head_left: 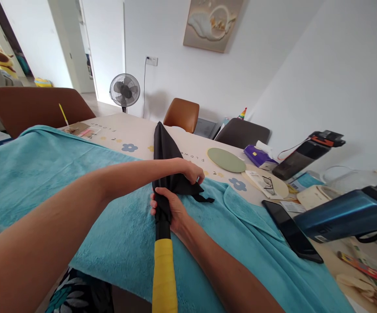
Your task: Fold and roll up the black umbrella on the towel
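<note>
Now umbrella [163,152] wrapped by R hand [170,208] fingers, L hand [191,170] pinching canopy.

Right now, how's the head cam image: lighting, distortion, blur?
Head view: even, soft daylight with no harsh glare; a faint shadow falls on the wall behind the fan. Wide-angle distortion tilts the walls and stretches the forearms at the bottom edge. Left hand, right hand and black umbrella are sharp; the yellow handle and blue handheld appliance near the edges look slightly soft.
</note>
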The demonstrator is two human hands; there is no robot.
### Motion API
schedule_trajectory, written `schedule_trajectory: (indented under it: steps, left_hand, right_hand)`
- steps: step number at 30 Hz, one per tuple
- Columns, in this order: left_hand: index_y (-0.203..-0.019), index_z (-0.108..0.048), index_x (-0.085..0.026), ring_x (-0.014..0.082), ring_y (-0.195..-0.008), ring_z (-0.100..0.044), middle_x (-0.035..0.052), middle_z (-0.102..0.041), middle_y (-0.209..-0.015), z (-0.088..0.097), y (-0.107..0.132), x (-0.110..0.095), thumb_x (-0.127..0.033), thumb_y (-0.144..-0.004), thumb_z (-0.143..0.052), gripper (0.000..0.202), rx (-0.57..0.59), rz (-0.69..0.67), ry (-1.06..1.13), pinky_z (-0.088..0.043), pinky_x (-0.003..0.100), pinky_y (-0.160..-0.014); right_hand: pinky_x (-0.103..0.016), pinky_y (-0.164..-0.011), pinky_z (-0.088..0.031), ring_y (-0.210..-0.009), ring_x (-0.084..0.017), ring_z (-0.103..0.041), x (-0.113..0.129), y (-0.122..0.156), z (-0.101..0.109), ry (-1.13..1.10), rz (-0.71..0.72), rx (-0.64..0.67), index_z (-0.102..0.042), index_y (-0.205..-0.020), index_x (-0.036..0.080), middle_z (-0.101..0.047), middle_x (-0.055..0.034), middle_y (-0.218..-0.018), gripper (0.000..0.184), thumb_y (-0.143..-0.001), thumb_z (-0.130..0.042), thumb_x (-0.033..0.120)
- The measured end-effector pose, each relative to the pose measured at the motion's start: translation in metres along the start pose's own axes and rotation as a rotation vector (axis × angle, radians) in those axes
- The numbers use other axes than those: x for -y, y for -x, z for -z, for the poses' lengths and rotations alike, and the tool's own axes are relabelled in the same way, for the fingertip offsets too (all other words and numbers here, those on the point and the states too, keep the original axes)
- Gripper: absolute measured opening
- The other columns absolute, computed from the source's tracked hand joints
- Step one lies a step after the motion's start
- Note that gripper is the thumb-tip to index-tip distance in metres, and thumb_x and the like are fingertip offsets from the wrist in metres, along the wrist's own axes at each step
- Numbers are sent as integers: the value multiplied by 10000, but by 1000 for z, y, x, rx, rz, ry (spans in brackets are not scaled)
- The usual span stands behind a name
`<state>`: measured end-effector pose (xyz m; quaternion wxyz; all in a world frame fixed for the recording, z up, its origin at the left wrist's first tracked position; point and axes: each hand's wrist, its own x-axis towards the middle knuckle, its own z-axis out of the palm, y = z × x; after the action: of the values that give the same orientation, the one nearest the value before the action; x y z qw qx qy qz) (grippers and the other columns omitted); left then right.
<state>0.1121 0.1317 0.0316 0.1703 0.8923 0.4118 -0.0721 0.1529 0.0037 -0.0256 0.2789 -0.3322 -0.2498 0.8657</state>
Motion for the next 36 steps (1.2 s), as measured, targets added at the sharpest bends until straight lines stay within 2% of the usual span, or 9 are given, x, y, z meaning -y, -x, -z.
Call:
schedule_trajectory:
  steps: [5, 10, 15, 17, 19, 21, 25, 30, 36]
  left_hand:
    - [-842, -672, -191, 191, -785, -579, 37, -667, -865, 9, 4, 0, -128, -660, -530, 239, -203, -65, -129, -407, 282, -682]
    - [-821, -621, -177, 202, -873, -566, 59, -628, -913, 29, 42, 3, -138, -700, -491, 182, -540, -80, -123, -408, 287, -713]
    - [-759, -503, -164, 147, -779, -576, 22, -621, -815, 27, 104, 24, -76, -663, -479, 133, -794, -37, 289, -448, 267, -706]
    - [-729, -459, -164, 125, -714, -576, 13, -603, -771, 14, 132, 39, -68, -653, -472, 123, -905, 35, 532, -469, 256, -667]
    - [-807, -483, -161, 113, -664, -574, -5, -585, -758, -5, 158, 56, -91, -653, -498, 170, -981, 119, 705, -484, 255, -648]
    - [-944, -530, -172, 111, -664, -568, -27, -580, -748, -27, 179, 70, -95, -626, -510, 328, -952, 161, 755, -480, 244, -649]
    - [-706, -618, -161, 131, -702, -555, -1, -606, -702, -58, 202, 83, -164, -651, -504, 128, -870, 292, 642, -453, 250, -693]
    - [-638, -597, -170, 147, -758, -573, 19, -627, -719, -65, 211, 88, -180, -646, -494, 104, -970, 297, 749, -453, 264, -742]
    - [-654, -605, -183, 141, -725, -562, 4, -627, -717, -78, 221, 94, -146, -628, -419, 192, -804, 329, 538, -423, 250, -711]
  right_hand:
    - [-211, -390, -443, -433, -77, -480, 0, 0, 1, -7, -12, 21, -552, -719, 128, -547, 24, -569, 110, -740, -618, 214]
    - [-200, -384, -430, -444, -75, -477, 0, 1, 0, -35, -3, 20, -567, -768, 125, -562, 16, -594, 86, -766, -584, 210]
    - [-194, -375, -424, -441, -73, -478, 1, 0, -1, -40, -8, 29, -571, -786, 122, -564, 15, -596, 108, -781, -574, 229]
    - [-192, -376, -425, -443, -74, -483, 1, 0, 0, -42, -13, 41, -574, -787, 122, -568, 13, -597, 125, -782, -583, 246]
    - [-189, -387, -434, -446, -73, -489, 1, 0, 1, -35, -14, 58, -577, -788, 126, -576, 9, -605, 157, -778, -607, 280]
    - [-192, -405, -451, -455, -75, -501, 2, 0, 3, -24, -10, 82, -581, -799, 131, -585, 4, -620, 219, -776, -626, 344]
    - [-199, -417, -466, -461, -81, -517, 3, 0, 4, 4, -11, 112, -588, -819, 134, -593, -3, -636, 311, -795, -598, 444]
    - [-186, -358, -424, -424, -74, -482, 2, -3, 2, 40, 15, 15, -556, -759, 145, -576, 5, -600, 262, -788, -620, 397]
    - [-190, -314, -392, -374, -86, -468, 2, -5, 3, 99, 39, -84, -516, -699, 156, -565, -3, -525, 165, -775, -599, 277]
